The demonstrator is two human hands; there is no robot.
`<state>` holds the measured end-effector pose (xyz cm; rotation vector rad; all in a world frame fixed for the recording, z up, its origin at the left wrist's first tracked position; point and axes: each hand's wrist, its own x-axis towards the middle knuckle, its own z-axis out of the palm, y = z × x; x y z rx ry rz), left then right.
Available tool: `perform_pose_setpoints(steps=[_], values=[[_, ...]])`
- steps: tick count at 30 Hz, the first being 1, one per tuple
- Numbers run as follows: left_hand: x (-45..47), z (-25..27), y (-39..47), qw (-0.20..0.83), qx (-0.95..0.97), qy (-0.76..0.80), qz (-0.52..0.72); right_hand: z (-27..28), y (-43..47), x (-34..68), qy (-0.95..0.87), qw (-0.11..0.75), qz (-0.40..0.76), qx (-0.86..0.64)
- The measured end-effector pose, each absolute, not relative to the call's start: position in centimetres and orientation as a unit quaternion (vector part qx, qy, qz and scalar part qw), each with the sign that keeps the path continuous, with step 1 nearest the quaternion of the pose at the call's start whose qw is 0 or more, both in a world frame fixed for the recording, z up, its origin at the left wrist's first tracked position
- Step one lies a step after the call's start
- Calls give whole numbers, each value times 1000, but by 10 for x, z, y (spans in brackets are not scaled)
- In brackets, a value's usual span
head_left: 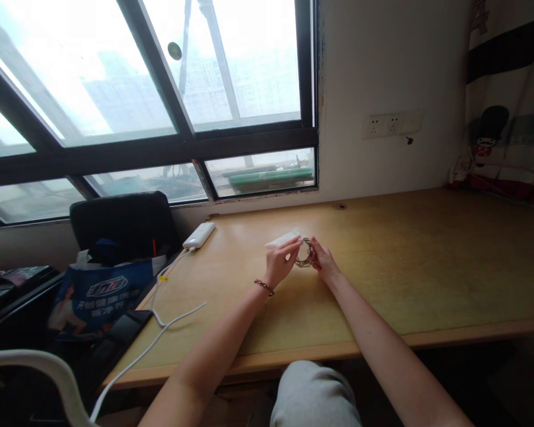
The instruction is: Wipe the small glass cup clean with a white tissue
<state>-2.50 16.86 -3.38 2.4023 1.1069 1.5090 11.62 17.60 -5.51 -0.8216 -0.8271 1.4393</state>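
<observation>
Over the table, both of my hands are on a shiny loop [304, 264] that looks like a bangle of twisted strands, held upright so its round opening shows. My right hand [324, 258] pinches its right side between thumb and fingers. At its upper left, the fingertips of my left hand [281, 261] are closed against the rim. A white, flat piece that looks like tissue or a wipe [281, 239] shows just behind my left hand; whether the fingers hold it is hidden. A beaded bracelet [264, 287] circles my left wrist.
The wooden table [427, 267] runs along the wall under a window. A white power bank [199, 235] lies at its left edge, with a white cable [178, 320] trailing from it. A black chair [122, 219] and a blue bag [100, 296] stand left of the table.
</observation>
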Motion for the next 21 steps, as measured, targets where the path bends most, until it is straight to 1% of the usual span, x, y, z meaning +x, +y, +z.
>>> perform_pose_setpoints(steps=[7, 12, 16, 21], values=[[-27, -31, 161, 5, 843, 317, 434, -54, 174, 113, -386, 576, 625, -358], [-29, -31, 163, -7, 835, 342, 432, -56, 174, 112, -377, 580, 627, -359], [-28, -33, 167, 2, 806, 372, 460, -56, 176, 112, -340, 606, 622, -362], [-25, -38, 170, 6, 787, 407, 464, -57, 178, 115, -292, 652, 605, -352]])
